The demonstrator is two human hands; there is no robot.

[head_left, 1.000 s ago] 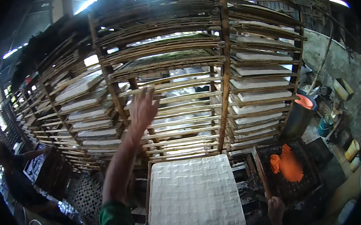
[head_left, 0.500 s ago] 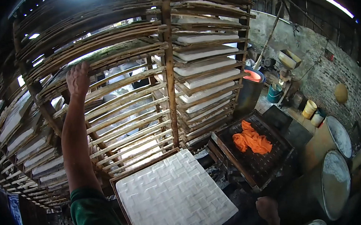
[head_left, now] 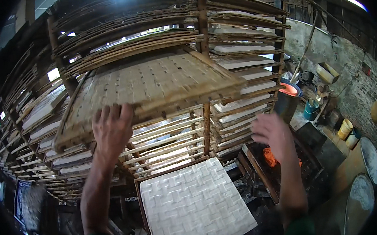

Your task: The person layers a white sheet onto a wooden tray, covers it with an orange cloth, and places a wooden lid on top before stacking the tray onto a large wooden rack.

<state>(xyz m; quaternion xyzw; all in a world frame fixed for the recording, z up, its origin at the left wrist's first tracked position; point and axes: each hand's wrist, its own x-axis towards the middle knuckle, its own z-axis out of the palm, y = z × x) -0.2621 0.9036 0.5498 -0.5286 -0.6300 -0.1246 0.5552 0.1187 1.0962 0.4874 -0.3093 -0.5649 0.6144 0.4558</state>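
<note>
My left hand (head_left: 113, 129) grips the front edge of a woven bamboo tray (head_left: 146, 83) in a wooden frame, pulled partly out of the rack and slightly blurred. My right hand (head_left: 268, 129) is raised to the right below the tray, fingers spread, touching nothing that I can see. Below both hands a square white slab (head_left: 196, 200) with a basket-weave imprint lies in a dark wooden frame.
Slatted wooden racks (head_left: 202, 25) hold trays of white slabs (head_left: 241, 62). At right are a dark tray (head_left: 265, 184) with orange cloth (head_left: 270, 157), a drum with an orange top (head_left: 288, 102), a teal bucket (head_left: 311, 109), a yellow container (head_left: 344, 129) and round metal vats (head_left: 359, 197).
The bamboo tray has come out of the rack toward me in my left hand's grip. My right hand has risen from low at the right, its fingers now spread.
</note>
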